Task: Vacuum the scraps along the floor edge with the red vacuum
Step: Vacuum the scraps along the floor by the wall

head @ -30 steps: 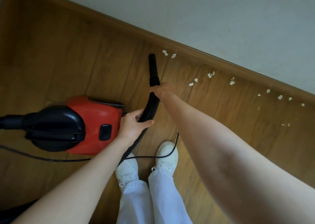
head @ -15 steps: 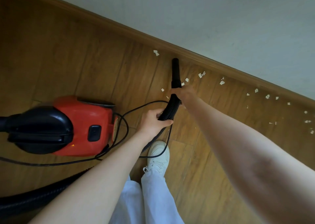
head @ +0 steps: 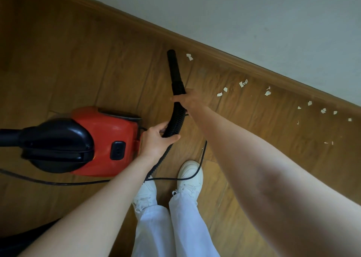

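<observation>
Red vacuum [head: 101,141] sits on the wood floor [head: 78,71] at left. Our left hand [head: 156,141] has its grip wrapped round the ribbed hose [head: 175,119], and our right hand [head: 190,100] grips it higher up, by the black nozzle [head: 174,69]. The nozzle tip is near one paper scrap [head: 189,57]; more scraps [head: 242,84] trail right along the baseboard [head: 254,69].

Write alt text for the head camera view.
Both hands hold a black vacuum hose, the right hand nearer its nozzle, the left hand lower, aiming at paper scraps along the baseboard. The red vacuum sits on the wood floor at left.
</observation>
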`<action>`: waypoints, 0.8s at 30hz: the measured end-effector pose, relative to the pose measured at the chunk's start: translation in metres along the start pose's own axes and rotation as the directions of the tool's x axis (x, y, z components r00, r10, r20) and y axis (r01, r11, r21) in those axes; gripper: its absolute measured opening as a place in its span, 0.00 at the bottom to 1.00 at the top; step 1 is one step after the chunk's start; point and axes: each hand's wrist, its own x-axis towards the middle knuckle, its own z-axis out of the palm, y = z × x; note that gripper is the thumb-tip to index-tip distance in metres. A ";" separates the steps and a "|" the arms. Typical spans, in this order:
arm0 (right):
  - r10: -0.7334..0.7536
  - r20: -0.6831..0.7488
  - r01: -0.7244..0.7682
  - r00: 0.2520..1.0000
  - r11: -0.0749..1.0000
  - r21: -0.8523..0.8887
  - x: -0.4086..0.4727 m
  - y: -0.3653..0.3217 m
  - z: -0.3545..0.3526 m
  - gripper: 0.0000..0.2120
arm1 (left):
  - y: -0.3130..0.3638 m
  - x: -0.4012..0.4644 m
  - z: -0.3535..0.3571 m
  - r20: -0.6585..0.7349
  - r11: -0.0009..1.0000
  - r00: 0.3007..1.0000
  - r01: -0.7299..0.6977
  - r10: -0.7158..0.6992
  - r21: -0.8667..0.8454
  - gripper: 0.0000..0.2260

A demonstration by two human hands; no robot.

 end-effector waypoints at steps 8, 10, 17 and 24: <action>-0.009 -0.129 0.010 0.992 1.000 0.007 0.004 0.042 -0.056 0.26 | 0.009 0.004 0.052 0.095 1.000 0.995 -0.011 0.010 0.011 0.17; -0.024 -0.150 0.019 0.988 0.999 -0.031 0.005 0.049 -0.064 0.24 | 0.008 0.006 0.062 0.100 1.000 0.995 -0.016 0.014 0.023 0.17; -0.104 -0.154 0.082 0.983 0.986 -0.143 0.009 0.050 -0.032 0.19 | -0.014 0.010 0.052 0.025 0.993 0.999 -0.028 0.025 0.116 0.20; -0.153 -0.176 0.118 0.972 0.974 -0.195 0.016 0.036 0.010 0.20 | -0.036 0.018 0.028 -0.094 0.982 0.992 -0.072 0.089 0.175 0.21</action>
